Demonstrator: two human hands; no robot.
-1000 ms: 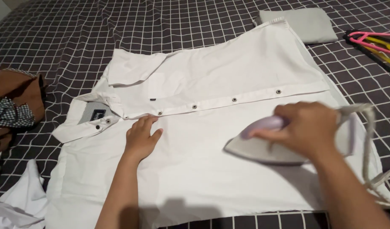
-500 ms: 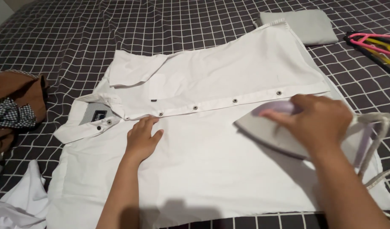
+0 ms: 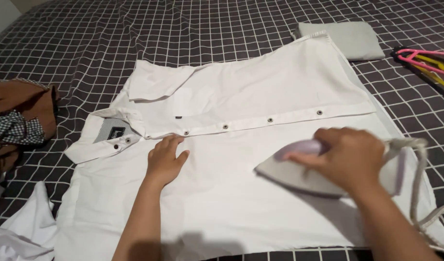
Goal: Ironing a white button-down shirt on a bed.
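While the shirt lay flat on the bed, these were the particulars:

Shirt: a white shirt was spread front up across the middle of the bed, collar toward the left edge, hem toward the right edge, placket buttoned.

Done so far: the near front panel, below the button line, looked mostly smooth, as did the far panel; I judged the pressing of the front well along.

Left to do: the far sleeve was folded over with creases, and the collar lay open and uneven; neither looked pressed. The back could not be seen.

Iron: a grey and lilac iron sat sole down on the near panel, toward the hem, its point aimed at the collar; its cord looped off toward the bed's near right corner.

Right hand: the right hand came in from the lower right, forearm angled up, fingers clenched over the iron's handle; it was blurred.

Left hand: the left hand lay palm down just below the placket near the collar, fingers released and spread, pinning the cloth, grasping nothing.

Around: a folded grey cloth near the far right corner, hangers at the right edge, brown clothes at the left edge.
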